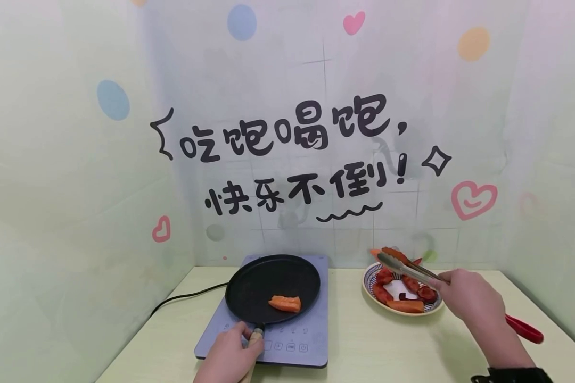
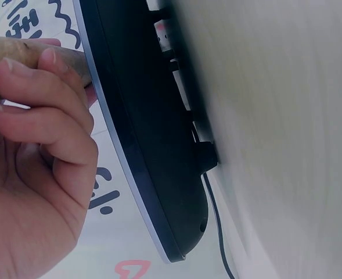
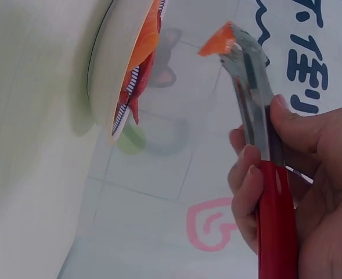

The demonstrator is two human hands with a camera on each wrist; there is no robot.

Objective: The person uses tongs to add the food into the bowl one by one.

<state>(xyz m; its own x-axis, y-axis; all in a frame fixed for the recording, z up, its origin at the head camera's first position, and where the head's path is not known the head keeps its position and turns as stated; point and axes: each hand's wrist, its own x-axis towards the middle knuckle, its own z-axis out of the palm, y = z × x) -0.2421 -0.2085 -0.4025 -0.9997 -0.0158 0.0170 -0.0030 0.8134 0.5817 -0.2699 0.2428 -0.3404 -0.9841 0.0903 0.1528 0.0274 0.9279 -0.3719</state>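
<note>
My left hand (image 1: 230, 354) grips the wooden handle (image 1: 255, 341) of a black frying pan (image 1: 263, 276). One orange food piece (image 1: 285, 304) lies in the pan, toward its near right side. In my right hand (image 1: 474, 298) are metal tongs (image 3: 252, 87) with a red handle (image 3: 277, 215). Their tips pinch another orange piece (image 3: 218, 42) above the far side of a patterned plate (image 1: 367, 287). On that plate sit several dark red pieces (image 1: 381, 293) and an orange stick (image 1: 405, 306). The left wrist view shows fingers curled round the handle.
Beneath the pan is a flat induction cooker (image 1: 316, 340) with touch controls along its front. A black cord (image 1: 191, 294) runs from it to the left. Behind the pale table (image 1: 364, 346) hangs a printed backdrop (image 1: 287, 234) with lettering, and pale walls stand at both sides.
</note>
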